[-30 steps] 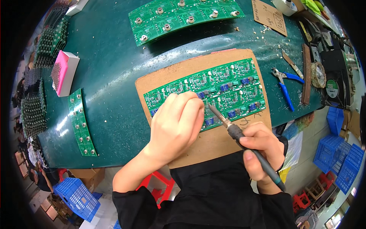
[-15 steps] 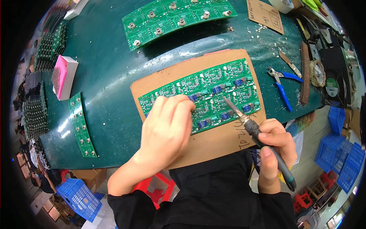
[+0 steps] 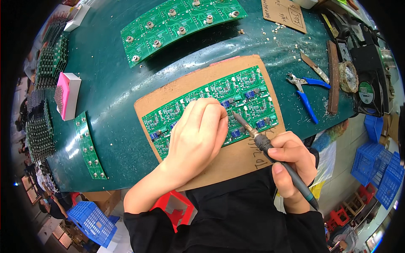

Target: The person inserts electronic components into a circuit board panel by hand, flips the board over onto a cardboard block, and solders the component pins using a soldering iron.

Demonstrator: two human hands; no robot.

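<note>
Head view: a pink-topped white box [image 3: 67, 95] sits at left. At centre, the left hand [image 3: 198, 141] presses flat, fingers loosely curled, hiding part of the green circuit board [image 3: 249, 90] on a cardboard sheet [image 3: 236, 158]. The right hand [image 3: 293, 162] grips a soldering iron [image 3: 270, 149], tip on the board.

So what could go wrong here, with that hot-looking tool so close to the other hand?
The soldering iron in the right hand has its tip right beside the left hand's fingertips on the green circuit board, so a small slip might burn a finger. The board lies on a cardboard sheet, which the tip could scorch if it strayed. The left hand also hides part of the board, so a joint there could be missed.
</note>
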